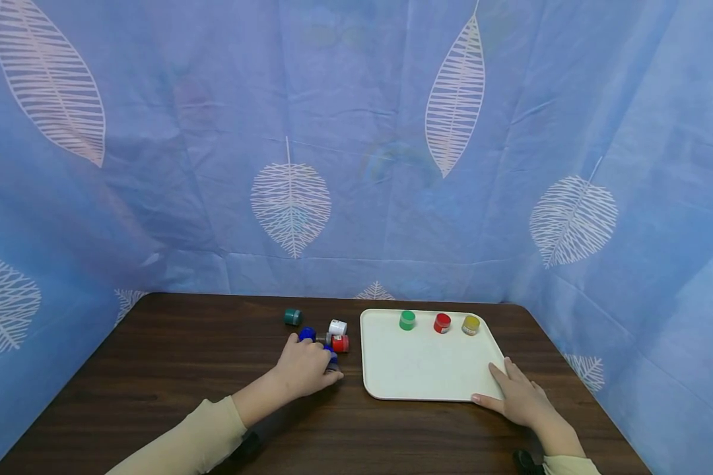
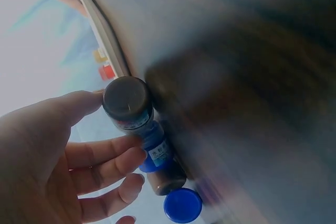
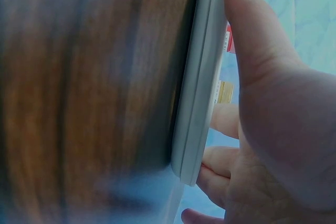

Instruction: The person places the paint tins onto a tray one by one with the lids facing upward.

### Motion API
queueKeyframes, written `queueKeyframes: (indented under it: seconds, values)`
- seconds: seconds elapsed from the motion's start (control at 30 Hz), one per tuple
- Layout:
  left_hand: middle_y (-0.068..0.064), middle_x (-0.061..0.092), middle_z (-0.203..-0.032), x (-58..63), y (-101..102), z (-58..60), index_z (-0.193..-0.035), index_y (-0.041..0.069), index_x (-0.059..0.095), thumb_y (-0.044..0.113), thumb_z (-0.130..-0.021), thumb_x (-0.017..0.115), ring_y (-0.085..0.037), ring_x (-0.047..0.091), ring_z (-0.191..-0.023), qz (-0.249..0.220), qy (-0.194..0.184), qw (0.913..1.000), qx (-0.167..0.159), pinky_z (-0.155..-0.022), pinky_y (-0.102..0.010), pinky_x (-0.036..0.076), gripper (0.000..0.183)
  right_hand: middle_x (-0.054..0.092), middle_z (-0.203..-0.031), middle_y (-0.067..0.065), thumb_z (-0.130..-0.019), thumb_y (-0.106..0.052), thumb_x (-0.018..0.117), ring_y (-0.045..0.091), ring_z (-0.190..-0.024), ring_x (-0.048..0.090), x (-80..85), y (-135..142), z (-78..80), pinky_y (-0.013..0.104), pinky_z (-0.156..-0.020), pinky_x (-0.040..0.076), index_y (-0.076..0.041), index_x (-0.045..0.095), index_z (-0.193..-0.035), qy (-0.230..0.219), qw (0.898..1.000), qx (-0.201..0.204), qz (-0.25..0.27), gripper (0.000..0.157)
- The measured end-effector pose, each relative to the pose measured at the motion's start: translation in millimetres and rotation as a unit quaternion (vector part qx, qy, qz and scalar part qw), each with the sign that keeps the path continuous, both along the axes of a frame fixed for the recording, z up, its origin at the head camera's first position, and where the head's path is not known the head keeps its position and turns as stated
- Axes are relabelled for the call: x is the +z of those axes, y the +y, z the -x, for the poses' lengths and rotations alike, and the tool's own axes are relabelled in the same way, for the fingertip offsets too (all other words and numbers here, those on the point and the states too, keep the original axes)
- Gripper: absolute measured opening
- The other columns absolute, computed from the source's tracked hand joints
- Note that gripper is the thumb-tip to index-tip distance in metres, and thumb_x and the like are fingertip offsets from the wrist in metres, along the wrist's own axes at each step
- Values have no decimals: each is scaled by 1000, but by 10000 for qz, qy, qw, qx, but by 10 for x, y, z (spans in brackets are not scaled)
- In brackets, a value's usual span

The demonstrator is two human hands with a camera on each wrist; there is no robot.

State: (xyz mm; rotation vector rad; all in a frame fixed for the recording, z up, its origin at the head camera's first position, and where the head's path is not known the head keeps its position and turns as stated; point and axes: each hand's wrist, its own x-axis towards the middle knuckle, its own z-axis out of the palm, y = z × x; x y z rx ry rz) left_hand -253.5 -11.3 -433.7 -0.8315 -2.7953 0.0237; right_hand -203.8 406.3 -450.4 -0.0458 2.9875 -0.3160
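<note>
My left hand (image 1: 303, 365) is over a cluster of small paint jars left of the tray. In the left wrist view its thumb and fingers pinch a dark-looking paint jar (image 2: 127, 98). Right beside that jar are a blue jar (image 2: 157, 153), a brownish jar (image 2: 168, 178) and a blue-capped one (image 2: 182, 205). My right hand (image 1: 523, 399) rests with spread fingers on the near right corner of a white tray (image 1: 422, 376), its thumb along the front edge. Green (image 1: 407, 320), red (image 1: 442, 323) and yellow (image 1: 471, 324) jars stand in a row along the tray's far side.
Past the left hand are a teal jar (image 1: 293, 317) lying on its side, a white jar (image 1: 337, 328) and a red jar (image 1: 340, 344). All this is on a dark wooden table (image 1: 154, 369). A blue curtain (image 1: 356, 132) with white leaf prints hangs behind it.
</note>
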Motion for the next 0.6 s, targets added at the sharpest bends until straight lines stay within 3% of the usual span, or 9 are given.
queueKeyframes:
  seconds: [0.3, 0.6]
  values:
    - [-2, 73, -103, -60, 89, -8, -103, 18, 73, 59, -83, 67, -23, 62, -91, 185, -233, 9995, -141, -83, -50, 44, 47, 15, -150, 44, -85, -66, 57, 59, -137, 22, 23, -19, 0, 75, -99, 26, 8, 37, -145, 36, 10000, 15, -40, 97]
    - [-1, 69, -104, -73, 161, -17, -104, 18, 71, 56, -79, 73, -23, 58, -95, 167, -291, 9990, -310, -82, -46, 41, 45, 15, -150, 43, -84, -68, 56, 60, -137, 21, 9, -5, -1, 76, -99, 25, 7, 36, -145, 25, 10000, 5, -10, 99]
